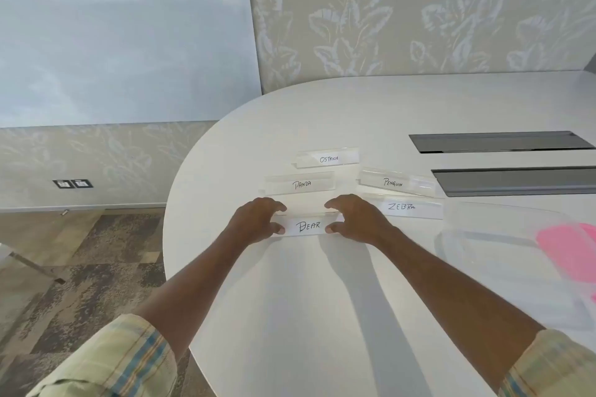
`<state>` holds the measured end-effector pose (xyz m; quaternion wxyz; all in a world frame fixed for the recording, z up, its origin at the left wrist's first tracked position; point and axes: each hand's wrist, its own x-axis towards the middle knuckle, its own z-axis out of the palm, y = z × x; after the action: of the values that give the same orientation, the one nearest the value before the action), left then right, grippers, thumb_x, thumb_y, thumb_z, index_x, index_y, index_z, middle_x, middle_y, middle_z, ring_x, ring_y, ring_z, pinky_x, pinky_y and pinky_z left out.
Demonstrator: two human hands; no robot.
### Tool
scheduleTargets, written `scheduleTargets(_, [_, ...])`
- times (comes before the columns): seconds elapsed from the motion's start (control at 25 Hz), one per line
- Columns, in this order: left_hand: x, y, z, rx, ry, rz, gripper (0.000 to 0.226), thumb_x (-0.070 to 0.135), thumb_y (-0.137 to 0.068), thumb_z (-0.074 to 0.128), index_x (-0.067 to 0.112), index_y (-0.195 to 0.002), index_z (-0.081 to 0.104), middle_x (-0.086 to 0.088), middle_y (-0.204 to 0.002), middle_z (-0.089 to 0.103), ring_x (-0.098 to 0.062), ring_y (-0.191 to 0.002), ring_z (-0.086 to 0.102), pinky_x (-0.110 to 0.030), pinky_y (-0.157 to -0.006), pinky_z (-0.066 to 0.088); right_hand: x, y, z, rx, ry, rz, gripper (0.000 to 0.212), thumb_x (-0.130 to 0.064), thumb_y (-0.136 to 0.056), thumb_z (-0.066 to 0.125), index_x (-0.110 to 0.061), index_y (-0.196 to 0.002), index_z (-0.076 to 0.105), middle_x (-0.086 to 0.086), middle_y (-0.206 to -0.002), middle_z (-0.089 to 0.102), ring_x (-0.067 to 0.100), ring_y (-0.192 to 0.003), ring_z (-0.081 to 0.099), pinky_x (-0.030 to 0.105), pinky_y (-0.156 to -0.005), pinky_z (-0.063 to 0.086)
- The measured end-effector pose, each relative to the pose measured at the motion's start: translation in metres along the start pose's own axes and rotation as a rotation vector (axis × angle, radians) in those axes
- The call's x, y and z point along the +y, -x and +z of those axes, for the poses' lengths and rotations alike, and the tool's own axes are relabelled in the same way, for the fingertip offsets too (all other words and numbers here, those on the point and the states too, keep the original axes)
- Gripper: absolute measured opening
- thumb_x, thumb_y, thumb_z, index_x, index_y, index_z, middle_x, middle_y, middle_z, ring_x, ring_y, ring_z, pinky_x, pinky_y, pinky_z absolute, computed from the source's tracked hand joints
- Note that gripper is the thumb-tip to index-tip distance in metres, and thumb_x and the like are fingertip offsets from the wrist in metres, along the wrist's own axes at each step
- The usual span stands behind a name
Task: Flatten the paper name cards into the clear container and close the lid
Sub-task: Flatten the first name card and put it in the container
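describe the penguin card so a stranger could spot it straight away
On the white table, find the nearer grey hatch. The penguin card lies just left of it, beyond the zebra card. It alone sits askew, its right end nearer the person.

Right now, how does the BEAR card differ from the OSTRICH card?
The BEAR card is pinched at its ends by the left hand and right hand; the OSTRICH card sits untouched. BEAR is nearest the person, OSTRICH farthest. Both are white strips with handwritten names.
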<state>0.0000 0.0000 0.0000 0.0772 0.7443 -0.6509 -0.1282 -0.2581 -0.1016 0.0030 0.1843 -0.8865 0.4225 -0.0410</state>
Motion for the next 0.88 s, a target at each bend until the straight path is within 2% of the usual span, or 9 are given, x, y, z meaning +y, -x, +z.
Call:
scheduleTargets(0.36, [-0.015,-0.009,0.004,-0.102,-0.025,0.009,0.074,0.041,-0.081,0.088,0.029,-0.149,0.06,0.008,-0.147,0.062,-0.016,-0.138,0.053,-0.036,-0.104,0.047,-0.003,-0.016,0.008,-0.092,0.037,0.024,0.066,-0.034,-0.089,0.083,-0.025,-0.15,0.059,0.0,-0.148,0.061,0.021,-0.141,0.051,0.042,-0.109,0.047])
scheduleTargets(0.64, [-0.014,-0.011,0.004,-0.044,-0.135,0.037,0.068,0.047,-0.083,0.085,0.034,-0.145,0.062,0.011,-0.146,0.064,-0.017,-0.135,0.056,-0.036,-0.102,0.048,-0.008,-0.021,0.015,-0.099,0.076,0.006,0.064,-0.036,-0.085,0.083,-0.025,-0.144,0.061,-0.002,-0.14,0.064,0.023,-0.133,0.055,0.039,-0.102,0.048])
scheduleTargets(0.88, [-0.011,-0.006,0.008,-0.023,-0.116,0.032,0.065,0.041,-0.085,0.084,0.032,-0.146,0.062,0.006,-0.146,0.064,-0.021,-0.138,0.055,-0.038,-0.107,0.048,-0.019,-0.025,0.02,-0.109,0.103,-0.033,0.063,-0.036,-0.085,0.083,-0.025,-0.143,0.061,-0.002,-0.137,0.066,0.023,-0.129,0.057,0.04,-0.1,0.048])
